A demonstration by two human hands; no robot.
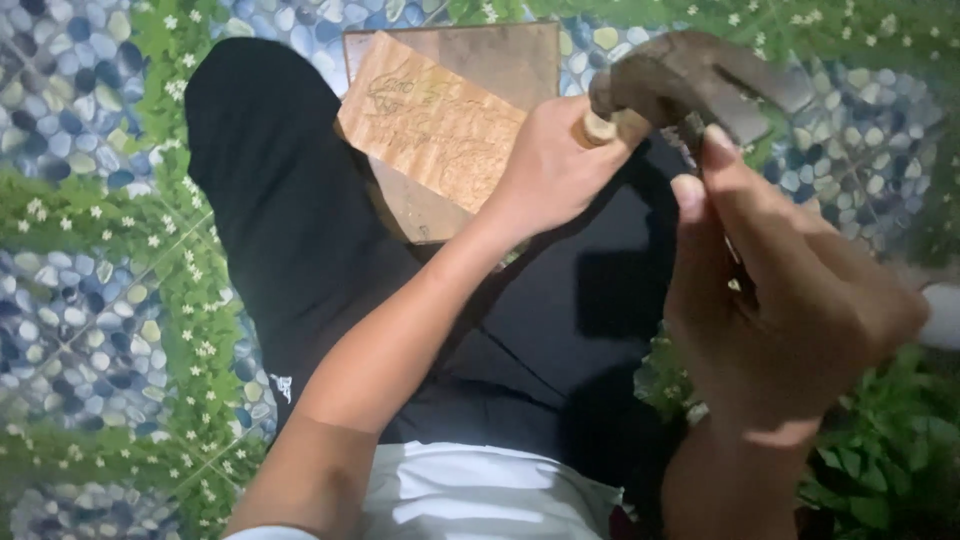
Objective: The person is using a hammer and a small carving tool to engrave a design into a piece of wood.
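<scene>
My left hand is closed around a thin tool with a pale wooden handle end sticking out of the fist, held over a light wooden panel with a drawn pattern on it. The panel lies tilted on a darker wooden board resting on my lap. My right hand grips the handle of a hammer, whose blurred metal head hangs just above the wooden tool end. The tool's tip is hidden by my left hand.
I sit with black trousers and a white shirt hem in view. The floor has a pebble and leaf print with small white flowers. A pale object shows at the right edge.
</scene>
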